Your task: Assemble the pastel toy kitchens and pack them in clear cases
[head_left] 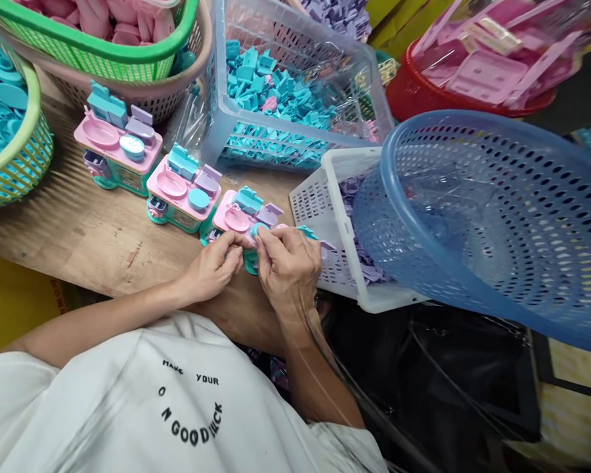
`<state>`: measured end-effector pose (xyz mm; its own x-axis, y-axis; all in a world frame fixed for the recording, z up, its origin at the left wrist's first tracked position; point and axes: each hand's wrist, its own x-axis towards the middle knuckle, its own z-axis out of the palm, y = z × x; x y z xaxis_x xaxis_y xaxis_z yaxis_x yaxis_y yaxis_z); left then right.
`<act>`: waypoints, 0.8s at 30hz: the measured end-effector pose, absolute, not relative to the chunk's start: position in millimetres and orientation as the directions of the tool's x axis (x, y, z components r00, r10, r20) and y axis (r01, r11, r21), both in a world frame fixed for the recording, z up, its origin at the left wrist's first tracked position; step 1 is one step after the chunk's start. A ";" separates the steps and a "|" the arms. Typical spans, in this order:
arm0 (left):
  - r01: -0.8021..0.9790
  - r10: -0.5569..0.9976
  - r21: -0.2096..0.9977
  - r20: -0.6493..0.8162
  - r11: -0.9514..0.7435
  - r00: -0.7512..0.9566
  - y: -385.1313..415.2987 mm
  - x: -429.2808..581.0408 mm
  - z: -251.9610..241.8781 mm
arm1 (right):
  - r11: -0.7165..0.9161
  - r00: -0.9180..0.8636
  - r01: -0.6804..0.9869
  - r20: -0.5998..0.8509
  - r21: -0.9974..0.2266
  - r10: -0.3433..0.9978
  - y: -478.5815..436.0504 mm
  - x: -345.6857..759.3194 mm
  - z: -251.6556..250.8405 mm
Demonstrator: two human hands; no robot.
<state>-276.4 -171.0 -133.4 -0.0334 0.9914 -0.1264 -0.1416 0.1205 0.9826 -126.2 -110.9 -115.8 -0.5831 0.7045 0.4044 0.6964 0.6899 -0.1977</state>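
Several small toy kitchen counters stand in a slanting row on the wooden table, each with a pink top, a pink basin and turquoise and purple parts. My left hand (215,265) has curled fingers against the front edge of the third toy kitchen (249,198). Thumb and forefinger of my right hand (289,266) pinch a turquoise round piece (259,229) on its top. A further toy is mostly covered by my right hand. To the left are a second toy kitchen (184,190) and a first toy kitchen (118,146) with a patterned round piece.
Behind the row stands a clear crate (295,125) of turquoise parts. A green basket (93,56) holds pink parts; a yellow-green basket (32,157) holds turquoise ones. On the right, a large blue basket (398,230) leans over a white basket (342,217) with purple parts.
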 end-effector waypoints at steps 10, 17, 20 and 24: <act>-0.657 0.844 0.573 -0.502 0.490 0.191 -174.9 -273.5 -127.8 | 0.646 -0.499 0.711 0.450 -0.276 0.741 -121.7 -127.3 -115.6; -0.698 0.787 0.483 -0.586 0.529 0.191 -183.6 -267.7 -131.6 | 0.768 -0.674 0.502 0.377 -0.398 0.636 -159.6 -110.4 -110.7; -0.642 0.808 0.568 -0.572 0.514 0.142 -186.0 -260.4 -129.1 | 0.717 -0.680 0.526 0.279 -0.458 0.678 -160.3 -104.3 -115.6; -0.500 0.832 0.691 -0.540 0.522 0.123 -188.7 -251.7 -126.1 | 0.636 -0.707 0.503 0.145 -0.586 0.692 -158.0 -94.6 -117.2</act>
<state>-251.7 -188.7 -126.1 0.1231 0.8323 -0.5404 -0.5004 0.5223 0.6905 -94.6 -158.0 -117.2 -0.7069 0.6923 0.1450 0.5026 0.6359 -0.5857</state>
